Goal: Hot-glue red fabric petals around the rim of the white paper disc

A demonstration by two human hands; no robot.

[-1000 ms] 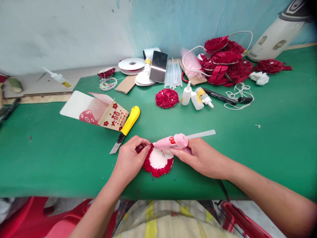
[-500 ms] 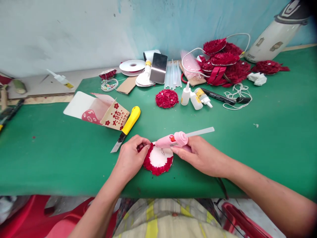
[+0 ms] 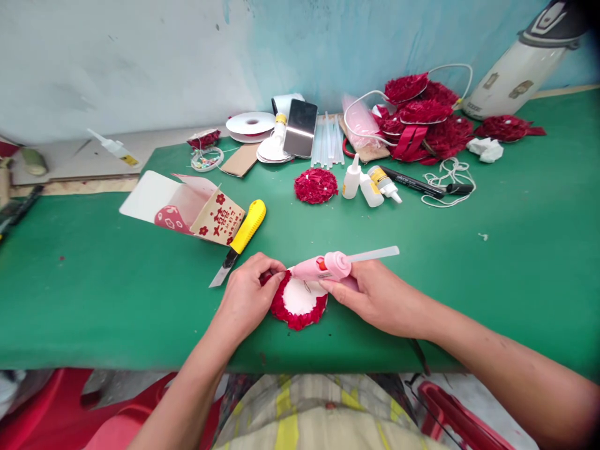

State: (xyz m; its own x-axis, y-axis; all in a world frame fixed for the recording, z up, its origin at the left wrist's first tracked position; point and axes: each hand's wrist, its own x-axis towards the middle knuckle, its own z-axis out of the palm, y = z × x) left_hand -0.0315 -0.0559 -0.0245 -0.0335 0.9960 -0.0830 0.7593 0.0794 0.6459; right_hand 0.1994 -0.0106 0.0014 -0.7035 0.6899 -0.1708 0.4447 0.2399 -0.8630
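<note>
On the green table lies a white disc (image 3: 300,296) with gathered red ribbon (image 3: 299,320) around much of its rim. My left hand (image 3: 250,292) is closed at the disc's upper left, thumb and fingers pinching the red ribbon. My right hand (image 3: 375,292) is wrapped round the handle of a pink hot glue gun (image 3: 323,267), its nozzle pointing left at the disc's upper edge, close to my left fingertips. A clear glue stick (image 3: 374,254) juts from the gun's back end. The handle is mostly hidden by my right hand.
A yellow utility knife (image 3: 246,231) with bare blade lies left of my hands, against an open paper box (image 3: 206,209). Ahead are a finished red rosette (image 3: 315,185), small glue bottles (image 3: 351,178), glue sticks (image 3: 328,140), a phone (image 3: 300,128) and a rosette pile (image 3: 426,119).
The glue gun and my right hand have shifted slightly left, and the glue stick's rear end sits a little lower. My left hand still pinches the ribbon.
</note>
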